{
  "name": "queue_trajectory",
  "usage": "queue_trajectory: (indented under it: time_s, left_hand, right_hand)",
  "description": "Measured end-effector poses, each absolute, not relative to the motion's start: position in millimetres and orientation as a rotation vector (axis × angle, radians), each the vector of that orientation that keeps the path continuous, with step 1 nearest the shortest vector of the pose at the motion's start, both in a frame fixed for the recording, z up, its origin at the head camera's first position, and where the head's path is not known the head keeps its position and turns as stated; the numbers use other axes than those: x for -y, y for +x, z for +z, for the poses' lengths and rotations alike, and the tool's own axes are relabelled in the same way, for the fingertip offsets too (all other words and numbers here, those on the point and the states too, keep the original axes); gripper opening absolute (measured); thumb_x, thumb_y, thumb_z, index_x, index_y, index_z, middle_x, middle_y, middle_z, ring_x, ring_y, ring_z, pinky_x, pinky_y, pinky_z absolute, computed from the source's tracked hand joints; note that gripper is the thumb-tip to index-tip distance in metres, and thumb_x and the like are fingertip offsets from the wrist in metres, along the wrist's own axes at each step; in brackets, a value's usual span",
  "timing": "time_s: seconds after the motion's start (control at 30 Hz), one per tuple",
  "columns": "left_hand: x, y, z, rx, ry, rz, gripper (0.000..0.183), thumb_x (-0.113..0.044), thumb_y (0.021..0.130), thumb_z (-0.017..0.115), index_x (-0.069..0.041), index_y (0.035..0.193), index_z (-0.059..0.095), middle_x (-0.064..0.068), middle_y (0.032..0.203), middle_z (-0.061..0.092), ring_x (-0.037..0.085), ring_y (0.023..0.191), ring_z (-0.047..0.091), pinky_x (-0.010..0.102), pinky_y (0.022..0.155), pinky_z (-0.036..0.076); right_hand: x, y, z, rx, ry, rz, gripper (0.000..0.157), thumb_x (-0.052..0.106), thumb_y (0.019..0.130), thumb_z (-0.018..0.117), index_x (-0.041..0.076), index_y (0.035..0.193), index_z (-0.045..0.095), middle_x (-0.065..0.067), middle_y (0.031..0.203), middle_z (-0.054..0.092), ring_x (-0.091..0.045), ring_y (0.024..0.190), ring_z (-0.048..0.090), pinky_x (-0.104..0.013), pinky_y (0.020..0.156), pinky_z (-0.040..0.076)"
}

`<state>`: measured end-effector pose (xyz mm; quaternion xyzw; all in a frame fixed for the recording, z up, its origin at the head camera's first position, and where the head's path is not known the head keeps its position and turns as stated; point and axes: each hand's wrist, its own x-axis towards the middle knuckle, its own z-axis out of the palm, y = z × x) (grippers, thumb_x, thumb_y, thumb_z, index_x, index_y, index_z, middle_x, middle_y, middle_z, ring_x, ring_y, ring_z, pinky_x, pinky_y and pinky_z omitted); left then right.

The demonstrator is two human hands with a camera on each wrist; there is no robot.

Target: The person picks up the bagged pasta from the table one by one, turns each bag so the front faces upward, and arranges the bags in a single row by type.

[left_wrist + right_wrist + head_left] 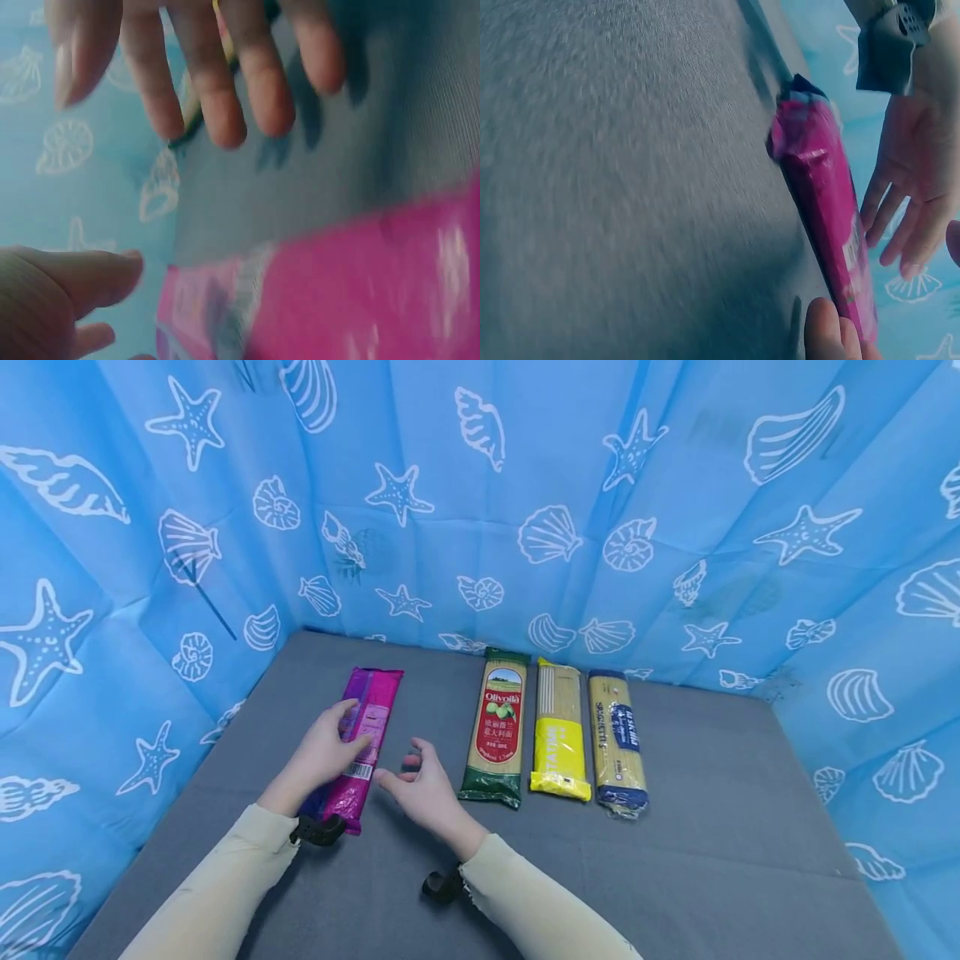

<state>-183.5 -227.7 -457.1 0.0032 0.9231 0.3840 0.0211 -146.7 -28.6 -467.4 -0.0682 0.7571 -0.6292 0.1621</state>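
A long pink and purple packet (381,697) with a barcode lies on the grey table at the left. My left hand (321,750) hovers over its left side, thumb and fingers apart; the right wrist view shows that hand (915,172) with loosely extended fingers, gripping nothing. To the packet's right is my right hand (429,792), thumb spread from the fingers and nothing held. In the left wrist view, the right hand's fingers (217,97) hang above the pink packet (345,292). Whether its fingertips touch the packet's edge, I cannot tell.
Right of the hands lie a green-ended spaghetti packet (497,727), a yellow spaghetti packet (560,731) and a blue-ended spaghetti packet (618,743), side by side. A blue curtain (480,560) with shell and starfish prints hangs behind and along the sides of the grey table (720,843).
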Motion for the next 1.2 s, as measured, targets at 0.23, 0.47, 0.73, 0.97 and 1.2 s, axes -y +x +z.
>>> queue_trajectory:
  time_s: [0.23, 0.47, 0.73, 0.97, 1.2]
  left_hand:
    - [244, -186, -465, -2.866, -0.08, 1.01, 0.073, -0.028, 0.092, 0.065, 0.001, 0.149, 0.029, 0.033, 0.142, 0.033, 0.053, 0.127, 0.031, 0.068, 0.096, 0.034]
    - [247, -188, -466, -2.763, -0.109, 1.021, 0.074, -0.026, 0.092, 0.064, -0.001, 0.151, 0.026, 0.036, 0.143, 0.025, 0.055, 0.125, 0.029, 0.069, 0.094, 0.034]
    - [250, -187, -460, -2.61, -0.04, 1.116, 0.081, -0.026, 0.092, 0.067, -0.001, 0.152, 0.02, 0.035, 0.145, 0.027, 0.05, 0.127, 0.037, 0.062, 0.097, 0.039]
    - [252, -184, -455, -2.456, 0.012, 1.232, 0.086, -0.024, 0.092, 0.068, -0.004, 0.155, 0.012, 0.032, 0.149, 0.023, 0.048, 0.129, 0.037, 0.058, 0.096, 0.043]
    - [252, -180, -456, -2.216, 0.002, 1.465, 0.084, -0.011, 0.094, 0.064, -0.012, 0.156, 0.009, 0.029, 0.149, 0.021, 0.045, 0.123, 0.046, 0.049, 0.086, 0.052]
  right_hand:
    - [44, -142, -477, -2.054, -0.175, -1.832, 0.083, 0.029, 0.087, 0.074, 0.005, 0.15, 0.025, -0.017, 0.128, 0.049, -0.018, 0.098, 0.061, -0.034, 0.075, 0.056]
    - [51, -138, -474, -1.981, -0.156, -1.839, 0.081, 0.023, 0.086, 0.075, 0.004, 0.148, 0.028, -0.017, 0.127, 0.05, -0.018, 0.098, 0.062, -0.035, 0.077, 0.056]
    - [53, -145, -475, -1.895, -0.092, -1.837, 0.081, 0.02, 0.084, 0.077, 0.003, 0.147, 0.029, -0.011, 0.117, 0.054, -0.018, 0.091, 0.065, -0.035, 0.075, 0.057]
    - [48, -152, -482, -1.845, -0.099, -1.843, 0.067, 0.019, 0.086, 0.074, -0.002, 0.14, 0.039, -0.01, 0.107, 0.058, -0.019, 0.084, 0.067, -0.034, 0.068, 0.058]
    - [43, -154, -482, -1.961, -0.165, -1.744, 0.042, 0.025, 0.087, 0.073, 0.003, 0.118, 0.055, -0.006, 0.09, 0.062, -0.014, 0.076, 0.064, -0.03, 0.064, 0.056]
